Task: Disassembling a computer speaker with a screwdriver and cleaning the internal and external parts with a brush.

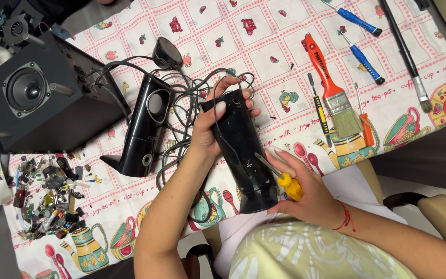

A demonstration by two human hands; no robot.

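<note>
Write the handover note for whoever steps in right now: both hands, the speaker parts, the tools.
Left hand: grip around the upper end of the black speaker casing, held over the table edge.
Right hand: holds the yellow-handled screwdriver, tip on the casing's back.
Second black speaker lies beside it among tangled cables; large speaker box far left.
Done: cannot tell whether any screw is out.
Left: casing looks closed.
Spare tools: orange brush, blue screwdrivers.
</note>
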